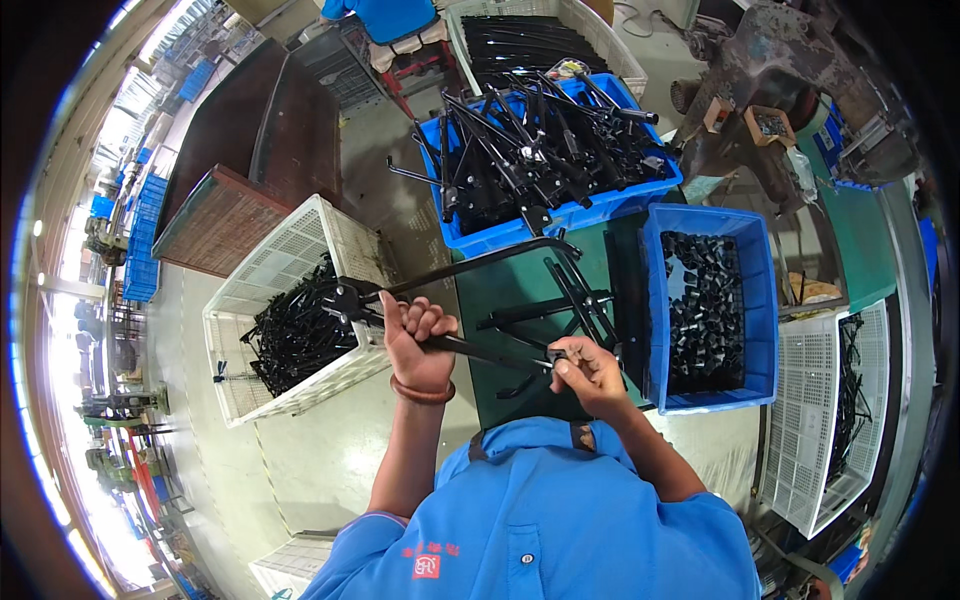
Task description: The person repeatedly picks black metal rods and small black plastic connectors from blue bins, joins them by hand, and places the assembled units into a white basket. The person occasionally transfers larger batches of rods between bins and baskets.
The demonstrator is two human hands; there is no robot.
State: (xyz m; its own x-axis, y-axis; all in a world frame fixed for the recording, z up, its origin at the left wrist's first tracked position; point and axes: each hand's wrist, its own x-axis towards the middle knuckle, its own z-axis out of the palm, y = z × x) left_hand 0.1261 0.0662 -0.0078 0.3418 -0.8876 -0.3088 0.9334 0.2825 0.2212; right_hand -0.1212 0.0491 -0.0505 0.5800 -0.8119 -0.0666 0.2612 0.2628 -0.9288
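Note:
My left hand is closed around a black tubular metal frame, held over the green work table. The frame's hinged joint sticks out to the left of that fist, and a long bent bar runs from there toward the far right. At the near end of the tube, my right hand pinches a small black piece with thumb and forefinger. Whether that piece sits on the tube or only touches it, I cannot tell. More black tubular frames lie on the table just beyond.
A blue bin heaped with black frames stands at the far side. To the right is a blue bin of small black parts. White crates with black rods flank the table. Far off sits a person in blue.

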